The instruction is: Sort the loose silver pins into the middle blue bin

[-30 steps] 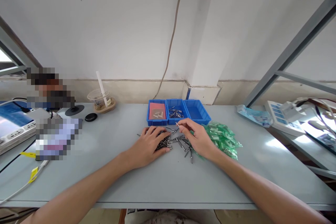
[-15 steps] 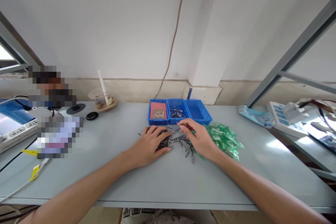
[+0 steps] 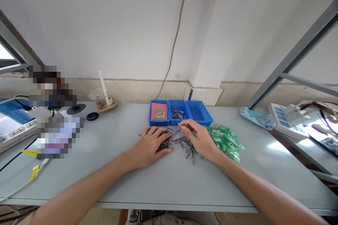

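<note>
My left hand (image 3: 151,146) lies palm down with fingers spread over a pile of thin dark metal pins (image 3: 166,144); part of the pile is hidden under it. My right hand (image 3: 200,140) pinches a small metal pin (image 3: 179,124) between thumb and fingertips, just in front of the blue bins. More loose pins (image 3: 193,159) are scattered between my hands. The middle blue bin (image 3: 182,103) holds several similar pins. In the left blue bin (image 3: 159,123) lie a red card and a clear packet with light pieces. The right blue bin (image 3: 198,110) shows its bare floor.
Crumpled green plastic bags (image 3: 225,142) lie beside my right wrist. On the left stand a lidded cup with a straw (image 3: 101,95), a round black object (image 3: 92,116) and a power strip (image 3: 23,129). A blue packet (image 3: 257,117) and another power strip (image 3: 286,121) are at the right.
My hands hold almost the same positions, the left on the pile and the right pinching the pin. The view has shifted very slightly.
</note>
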### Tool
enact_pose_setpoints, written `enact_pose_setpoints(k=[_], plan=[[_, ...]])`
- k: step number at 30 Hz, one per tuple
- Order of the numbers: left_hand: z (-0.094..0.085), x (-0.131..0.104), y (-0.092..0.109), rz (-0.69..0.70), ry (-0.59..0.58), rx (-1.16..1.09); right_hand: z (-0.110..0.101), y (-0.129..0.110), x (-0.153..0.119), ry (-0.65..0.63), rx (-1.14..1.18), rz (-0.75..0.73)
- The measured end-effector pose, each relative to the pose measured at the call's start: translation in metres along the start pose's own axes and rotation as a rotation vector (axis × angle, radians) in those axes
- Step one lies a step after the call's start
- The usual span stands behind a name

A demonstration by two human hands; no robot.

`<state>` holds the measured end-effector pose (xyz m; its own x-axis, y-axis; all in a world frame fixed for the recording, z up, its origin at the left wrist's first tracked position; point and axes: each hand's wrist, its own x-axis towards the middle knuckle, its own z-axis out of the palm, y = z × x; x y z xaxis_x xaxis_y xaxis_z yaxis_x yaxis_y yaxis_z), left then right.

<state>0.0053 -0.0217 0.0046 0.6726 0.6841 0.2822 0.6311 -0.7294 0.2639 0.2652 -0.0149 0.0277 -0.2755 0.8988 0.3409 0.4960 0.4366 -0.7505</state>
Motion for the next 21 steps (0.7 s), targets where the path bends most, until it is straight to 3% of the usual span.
enact_pose_setpoints(k=[21], plan=[[0.0002,-0.0001,0.0003,-0.003,-0.014,0.007,0.0028,0.0018,0.0004,-0.009,0.012,0.021]])
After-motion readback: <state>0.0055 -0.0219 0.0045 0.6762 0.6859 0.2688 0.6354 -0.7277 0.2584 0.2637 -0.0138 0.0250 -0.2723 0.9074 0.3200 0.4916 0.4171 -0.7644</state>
